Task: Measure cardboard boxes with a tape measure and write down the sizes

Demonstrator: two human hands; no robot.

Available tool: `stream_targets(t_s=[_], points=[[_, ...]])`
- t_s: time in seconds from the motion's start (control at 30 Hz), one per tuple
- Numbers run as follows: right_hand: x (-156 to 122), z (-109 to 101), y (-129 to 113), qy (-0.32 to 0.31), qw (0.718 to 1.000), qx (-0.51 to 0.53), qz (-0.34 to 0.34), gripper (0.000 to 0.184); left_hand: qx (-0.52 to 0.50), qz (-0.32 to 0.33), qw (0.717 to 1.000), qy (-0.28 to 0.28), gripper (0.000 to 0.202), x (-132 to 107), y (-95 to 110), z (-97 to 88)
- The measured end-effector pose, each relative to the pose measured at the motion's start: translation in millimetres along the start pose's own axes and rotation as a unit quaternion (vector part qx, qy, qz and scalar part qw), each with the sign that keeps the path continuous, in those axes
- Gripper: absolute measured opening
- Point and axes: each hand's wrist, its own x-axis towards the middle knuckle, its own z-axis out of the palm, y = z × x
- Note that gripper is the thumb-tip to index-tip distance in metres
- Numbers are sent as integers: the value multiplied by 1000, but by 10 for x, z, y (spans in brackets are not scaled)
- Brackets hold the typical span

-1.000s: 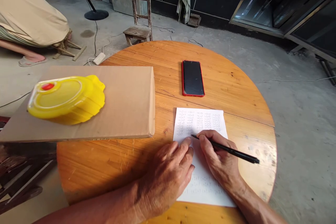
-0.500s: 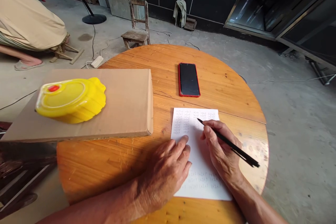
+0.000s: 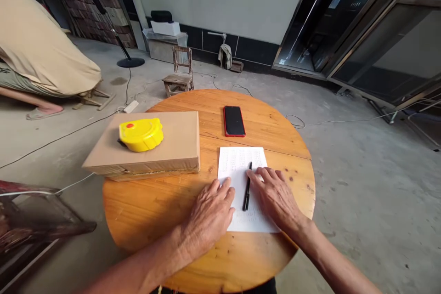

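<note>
A white sheet of paper [image 3: 237, 165] covered in small handwriting lies on the round wooden table [image 3: 165, 206]. A black pen [image 3: 247, 187] lies loose on the paper, pointing away from me. My left hand [image 3: 212, 211] rests flat at the paper's left edge, fingers stretched out. Just right of the pen, my right hand [image 3: 275, 195] lies flat on the paper with fingers spread, holding nothing.
A red-cased phone [image 3: 234, 121] lies face up beyond the paper. A flat cardboard box [image 3: 172, 147] on the table's left carries a yellow lidded container [image 3: 141, 134]. A small wooden chair [image 3: 179, 78], floor cables and a person in beige [image 3: 37, 50] are further off.
My right hand has put the pen down on the paper and flattened beside it. The view has pulled back and up, showing the whole table and the far wall.
</note>
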Motion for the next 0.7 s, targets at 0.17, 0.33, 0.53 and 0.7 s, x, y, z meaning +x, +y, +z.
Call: stream_targets(t_s=[0.17, 0.33, 0.53, 0.7], points=[[-409, 62, -54, 40, 994, 48, 86, 39, -29, -22, 999, 22, 39, -368, 61, 116], [-681, 175, -212, 79, 987, 58, 127, 33, -16, -27, 994, 108, 42, -568, 92, 413], [-724, 230, -227, 110, 976, 107, 152, 32, -4, -6, 987, 160, 40, -578, 101, 498], [-766, 301, -177, 153, 961, 166, 159, 27, -27, -14, 986, 166, 36, -581, 111, 468]])
